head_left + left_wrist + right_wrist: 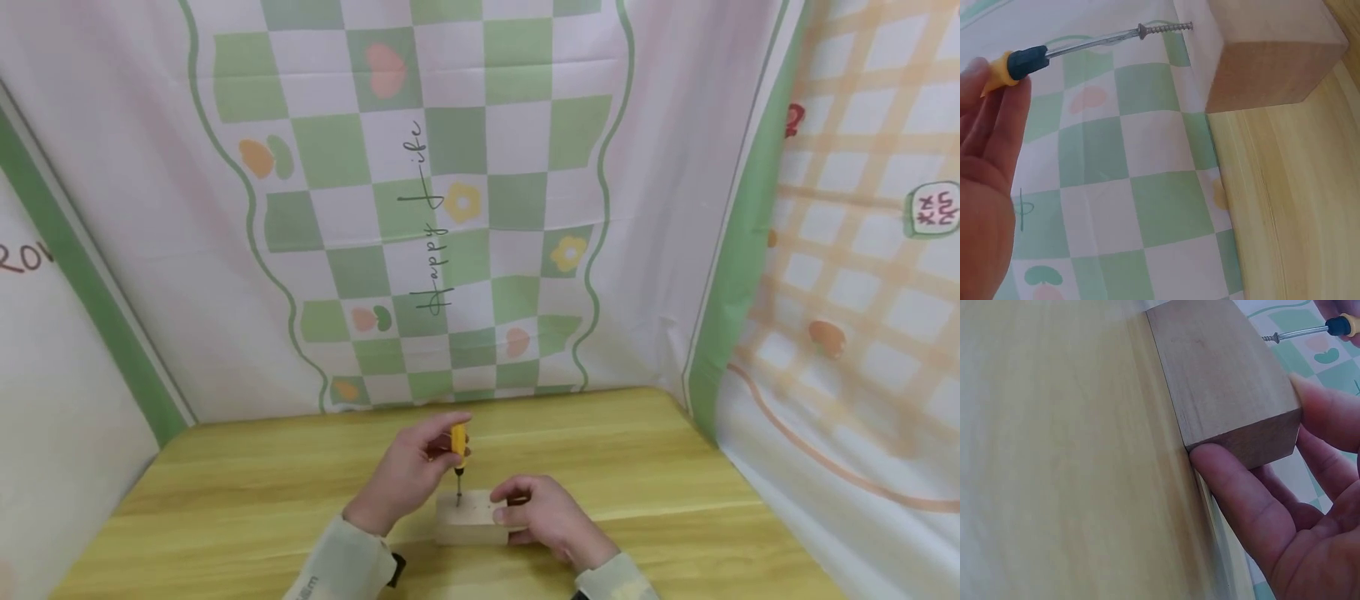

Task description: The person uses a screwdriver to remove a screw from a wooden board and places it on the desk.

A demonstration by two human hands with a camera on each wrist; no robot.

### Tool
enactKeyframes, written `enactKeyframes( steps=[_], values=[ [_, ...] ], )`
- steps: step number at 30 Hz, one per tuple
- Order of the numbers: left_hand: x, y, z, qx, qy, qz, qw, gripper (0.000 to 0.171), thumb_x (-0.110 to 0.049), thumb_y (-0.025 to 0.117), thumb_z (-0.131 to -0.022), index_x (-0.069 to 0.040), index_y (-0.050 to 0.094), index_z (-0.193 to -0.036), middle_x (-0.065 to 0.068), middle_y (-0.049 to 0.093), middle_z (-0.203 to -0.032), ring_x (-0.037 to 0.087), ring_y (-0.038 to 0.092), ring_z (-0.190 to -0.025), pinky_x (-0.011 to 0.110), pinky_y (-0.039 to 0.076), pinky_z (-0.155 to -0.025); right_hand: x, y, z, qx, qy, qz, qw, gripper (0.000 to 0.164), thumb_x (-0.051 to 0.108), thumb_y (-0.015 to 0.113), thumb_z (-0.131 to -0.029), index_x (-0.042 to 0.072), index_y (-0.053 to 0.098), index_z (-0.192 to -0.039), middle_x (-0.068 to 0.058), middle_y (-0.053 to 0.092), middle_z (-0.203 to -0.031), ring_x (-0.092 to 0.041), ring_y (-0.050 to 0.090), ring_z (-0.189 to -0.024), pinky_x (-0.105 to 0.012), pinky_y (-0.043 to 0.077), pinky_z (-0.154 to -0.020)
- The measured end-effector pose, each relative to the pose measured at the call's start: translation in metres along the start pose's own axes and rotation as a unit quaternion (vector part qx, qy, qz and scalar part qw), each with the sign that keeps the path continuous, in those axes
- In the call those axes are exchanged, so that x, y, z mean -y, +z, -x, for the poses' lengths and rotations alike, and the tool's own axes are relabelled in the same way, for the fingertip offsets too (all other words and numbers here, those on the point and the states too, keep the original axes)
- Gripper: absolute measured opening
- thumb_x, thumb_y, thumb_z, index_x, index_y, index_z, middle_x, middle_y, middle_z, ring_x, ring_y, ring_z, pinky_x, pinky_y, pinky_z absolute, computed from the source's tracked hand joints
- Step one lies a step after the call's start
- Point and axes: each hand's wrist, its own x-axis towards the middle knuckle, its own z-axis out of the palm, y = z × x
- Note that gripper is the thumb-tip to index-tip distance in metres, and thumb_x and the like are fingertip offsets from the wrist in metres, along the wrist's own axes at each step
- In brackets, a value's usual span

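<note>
Head view: one left hand [408, 471] grips one yellow-handled screwdriver [459, 442], its tip at the head of one upright screw [459, 500] on top of one wooden block [471, 535]. One right hand [553, 518] grasps the block's right end, thumb and fingers around it. The block rests on one wood-grained table [247, 500].

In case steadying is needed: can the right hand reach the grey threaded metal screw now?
Probably yes, loosening its grip: the right hand holds one end of the pale rectangular wooden block, and nothing visible stands between that hand and the screw.
</note>
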Motion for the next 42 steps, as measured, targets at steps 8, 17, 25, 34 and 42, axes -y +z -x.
enactKeyframes(
  steps=[8, 17, 25, 34, 42],
  values=[
    [0.0021, 0.0017, 0.0008, -0.014, 0.039, -0.042, 0.9983, 0.060, 0.002, 0.078, -0.084, -0.017, 0.058, -0.137, 0.001, 0.057, -0.101, 0.014, 0.063, -0.089, 0.029, 0.057, -0.079, -0.0020, 0.0004, -0.0022, 0.001, -0.001, -0.003, 1.000, 0.027, 0.007, 0.078, -0.086, -0.002, 0.069, -0.110, -0.014, 0.060, -0.102, -0.025, 0.062, -0.085, -0.046, 0.060, -0.069],
    [0.0025, -0.0019, 0.0015, -0.001, 0.003, -0.002, 1.0000, 0.061, 0.007, 0.070, -0.089, -0.019, 0.056, -0.142, 0.002, 0.064, -0.108, 0.015, 0.067, -0.091, 0.029, 0.058, -0.077, -0.0024, -0.0013, -0.0020, -0.003, 0.000, 0.005, 1.000, 0.027, 0.004, 0.077, -0.086, -0.002, 0.069, -0.111, -0.014, 0.061, -0.106, -0.026, 0.065, -0.088, -0.045, 0.060, -0.070],
    [0.0010, 0.0022, -0.0007, -0.019, 0.042, -0.044, 0.9980, 0.060, -0.002, 0.079, -0.083, -0.017, 0.060, -0.137, -0.006, 0.055, -0.094, 0.012, 0.063, -0.084, 0.027, 0.057, -0.076, -0.0038, -0.0028, -0.0025, 0.000, -0.001, 0.006, 1.000, 0.027, 0.007, 0.077, -0.087, -0.001, 0.071, -0.112, -0.013, 0.063, -0.109, -0.026, 0.064, -0.092, -0.045, 0.060, -0.072],
    [-0.0004, -0.0041, 0.0009, 0.017, -0.026, 0.031, 0.9990, 0.061, 0.005, 0.067, -0.091, -0.019, 0.053, -0.145, 0.003, 0.066, -0.109, 0.021, 0.067, -0.096, 0.030, 0.057, -0.080, -0.0040, -0.0037, -0.0034, -0.001, -0.001, 0.007, 1.000, 0.027, 0.006, 0.076, -0.088, -0.001, 0.071, -0.113, -0.012, 0.064, -0.109, -0.026, 0.064, -0.093, -0.045, 0.060, -0.072],
    [0.0054, -0.0019, 0.0005, -0.004, 0.022, -0.023, 0.9995, 0.064, 0.002, 0.074, -0.087, -0.018, 0.055, -0.144, -0.002, 0.060, -0.104, 0.015, 0.065, -0.092, 0.030, 0.057, -0.081, -0.0042, -0.0037, -0.0050, 0.010, -0.002, 0.017, 1.000, 0.029, 0.010, 0.076, -0.089, 0.001, 0.071, -0.116, -0.011, 0.064, -0.114, -0.026, 0.063, -0.098, -0.045, 0.059, -0.074]
  ],
)
